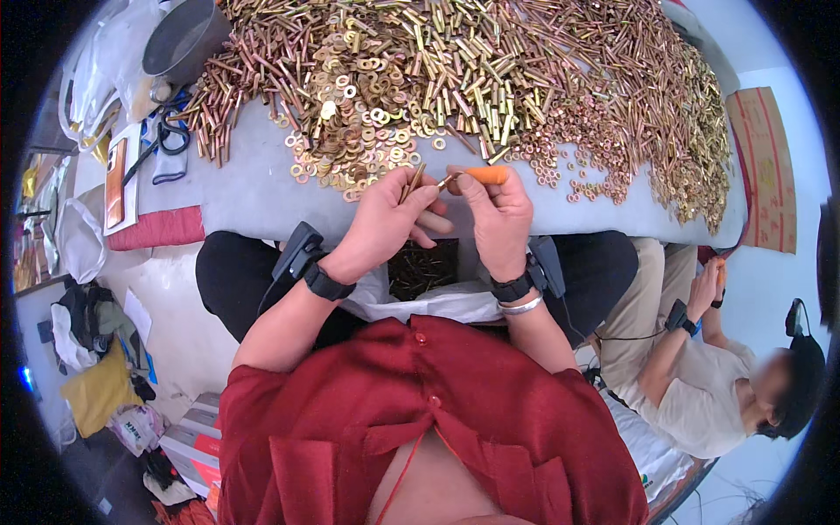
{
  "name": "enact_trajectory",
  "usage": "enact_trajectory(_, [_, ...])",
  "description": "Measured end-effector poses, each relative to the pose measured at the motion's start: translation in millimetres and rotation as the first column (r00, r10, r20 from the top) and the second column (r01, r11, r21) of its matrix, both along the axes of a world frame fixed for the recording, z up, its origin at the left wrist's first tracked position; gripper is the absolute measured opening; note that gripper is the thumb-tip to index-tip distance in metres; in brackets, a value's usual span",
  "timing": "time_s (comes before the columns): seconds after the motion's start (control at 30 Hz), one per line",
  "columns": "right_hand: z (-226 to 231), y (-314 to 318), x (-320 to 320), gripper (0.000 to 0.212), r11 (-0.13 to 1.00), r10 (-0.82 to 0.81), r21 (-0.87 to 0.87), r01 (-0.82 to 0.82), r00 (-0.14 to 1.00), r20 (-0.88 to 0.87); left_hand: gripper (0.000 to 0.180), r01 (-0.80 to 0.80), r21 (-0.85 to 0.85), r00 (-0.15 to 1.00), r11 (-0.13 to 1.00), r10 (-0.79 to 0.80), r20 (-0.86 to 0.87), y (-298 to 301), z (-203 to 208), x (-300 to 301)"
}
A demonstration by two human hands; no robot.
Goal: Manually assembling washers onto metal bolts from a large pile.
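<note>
- The fingers of the left hand [385, 210] are closed in a pinch, thumb against index, on a short metal rod [444, 184].
- This rod sits between the two hands, above the lap at the near edge of the bench [245, 188]; its long axis slants from lower left to upper right, the free end pointing at the right fingertips.
- A second rod [411, 184], brass-coloured, lies in the same hand, steeper, its upper end pointing away from the body and slightly right.
- The right hand [500, 214] has thumb and index drawn nearly together at the short rod's far end; whether they grip it or only touch it is too small to tell. An orange sleeve [487, 175] covers that index finger, which lies almost crosswise, tip to the left.
- Both wrists carry black straps; a silver bracelet [522, 305] circles the right one.
- Below the hands, between the knees, a white bag [437, 309] surrounds a dark heap of metal pieces [422, 267].
- Beyond the hands, flat washers [350, 131] spread in a pile, with loose rods [490, 79] behind and smaller rings [573, 162] to the right.
- Farther left stand a grey bucket [184, 44] and dark-handled scissors [166, 136].
- At far right sits another person [700, 385] in a pale shirt.
</note>
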State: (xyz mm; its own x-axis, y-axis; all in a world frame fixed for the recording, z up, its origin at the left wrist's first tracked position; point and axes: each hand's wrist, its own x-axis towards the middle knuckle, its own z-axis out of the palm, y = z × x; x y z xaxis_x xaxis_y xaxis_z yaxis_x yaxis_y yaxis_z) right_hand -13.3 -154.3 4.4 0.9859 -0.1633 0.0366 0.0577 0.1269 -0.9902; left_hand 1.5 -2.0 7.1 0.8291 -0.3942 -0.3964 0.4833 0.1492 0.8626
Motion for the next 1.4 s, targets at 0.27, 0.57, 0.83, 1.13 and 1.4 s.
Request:
enact_trajectory(0.27, [-4.8,-9.5,-5.1,0.020,0.753,0.175,-0.653,0.077,0.934,0.311,0.020,0.035,-0.102,0.998,0.994,-0.040,-0.053,2.4,-0.3,0.3])
enact_trajectory(0.57, [-16.6,-55.8,19.7,0.018,0.325,-0.080,-0.893,0.311,0.950,0.302,0.020,-0.052,0.000,0.998,0.999,0.051,0.026,-1.1,-3.0,-0.8])
enact_trajectory(0.83, [-18.4,-57.1,35.7,0.013,0.170,0.020,-0.937,0.305,0.950,0.312,0.020,-0.071,0.109,0.997,0.992,0.066,0.051,-3.7,-0.1,-2.7])
enact_trajectory(1.13, [4.9,-26.9,5.4,0.020,0.863,0.064,-0.502,-0.059,0.998,-0.007,0.021,-0.072,0.101,0.996,0.992,0.066,0.058,-5.2,-4.9,-3.4])
enact_trajectory(1.4, [3.8,-12.9,2.0,0.017,0.847,0.167,-0.527,-0.061,0.974,0.156,0.019,-0.070,0.178,0.989,0.982,0.046,0.139,-7.0,-4.9,-8.1])
